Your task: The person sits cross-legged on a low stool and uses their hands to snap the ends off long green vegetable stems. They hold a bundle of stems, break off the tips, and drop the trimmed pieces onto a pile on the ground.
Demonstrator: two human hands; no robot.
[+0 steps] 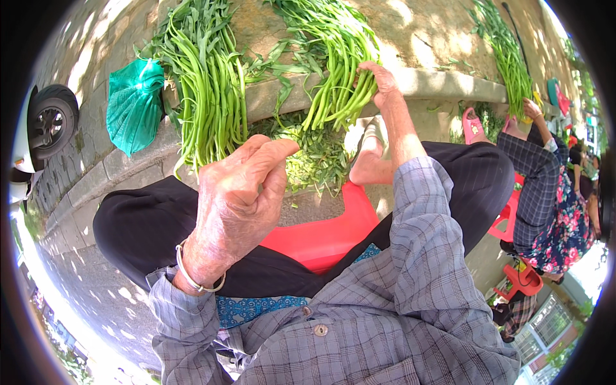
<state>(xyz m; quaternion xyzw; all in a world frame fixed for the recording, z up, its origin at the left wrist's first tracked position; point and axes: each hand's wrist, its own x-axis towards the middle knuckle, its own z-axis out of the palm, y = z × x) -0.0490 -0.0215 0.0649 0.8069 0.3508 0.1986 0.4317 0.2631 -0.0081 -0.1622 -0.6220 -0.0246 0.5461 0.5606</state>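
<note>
Two piles of long green water spinach lie in front of me on a raised stone curb. My left hand [243,202], with a pale bangle at the wrist, is raised close to the camera in front of the left pile [207,96]. Its fingers are curled in and nothing shows in them; the palm side is hidden. My right hand [380,82] grips stems at the right edge of the right pile [337,62], near their cut ends. Stripped leaves and short stem pieces [315,159] are heaped on the ground below, between my feet.
A tied green bag [134,106] sits left of the piles, and a vehicle wheel [53,120] stands farther left. Beneath me is a red plastic stool [322,236]. At right a seated person's hand [532,109] touches another bundle of greens [510,62].
</note>
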